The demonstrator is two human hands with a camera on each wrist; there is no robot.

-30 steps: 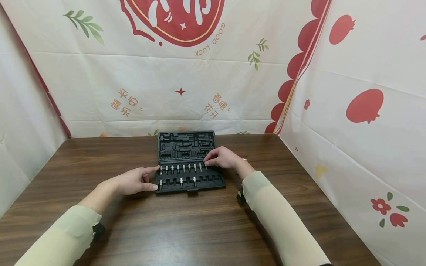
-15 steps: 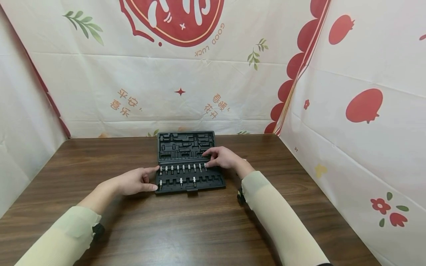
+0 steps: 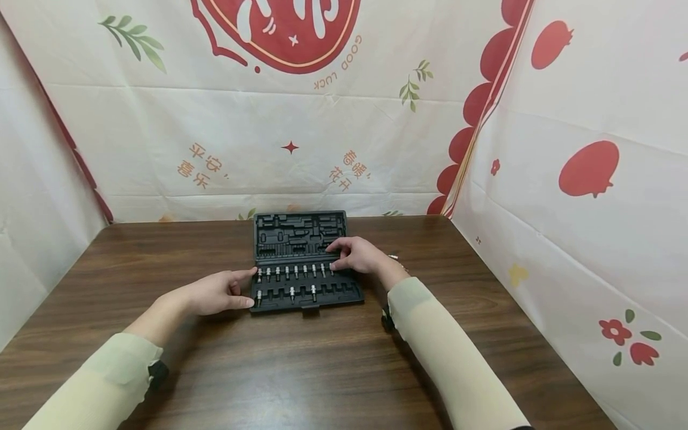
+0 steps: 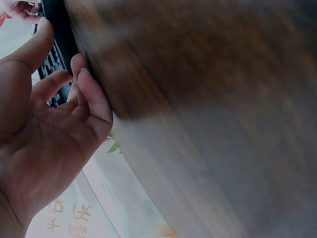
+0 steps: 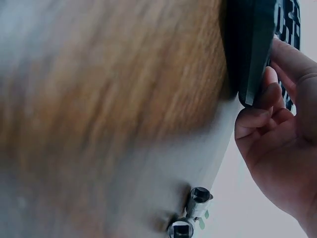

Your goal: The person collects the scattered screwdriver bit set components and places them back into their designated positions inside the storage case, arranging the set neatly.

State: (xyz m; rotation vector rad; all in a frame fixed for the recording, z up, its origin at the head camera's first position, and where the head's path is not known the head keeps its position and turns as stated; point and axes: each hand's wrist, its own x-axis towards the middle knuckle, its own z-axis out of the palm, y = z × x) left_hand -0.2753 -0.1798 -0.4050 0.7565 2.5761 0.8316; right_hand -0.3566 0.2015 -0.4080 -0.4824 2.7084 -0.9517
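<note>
The case [image 3: 285, 306] is lying open on the tabletop [image 3: 301, 370], with its lid [image 3: 301, 236] leaning back at the far side and its latch [image 3: 310, 312] facing the person. Nine bits [image 3: 295, 272] are standing in the far row of the base, and three more are sitting in the near row: one at the left end, two around the middle.

The left hand [image 3: 217, 292] is bracing the left side of the case, thumb and index finger spreading apart along its edge, the other fingers curling inward. The right hand [image 3: 362, 255] is reaching over the right side. Its thumb tip is meeting the bit at the right end of the far row, though whether it is pressing cannot be told; its index finger is standing apart from the thumb, before the lid, so the two are not pinching.

Two loose sockets [image 5: 198, 208] are lying close together on the tabletop beyond the right hand. A printed cloth [image 3: 242, 119] is hanging behind the tabletop, and pale sleeves [image 3: 97, 382] are covering both forearms.
</note>
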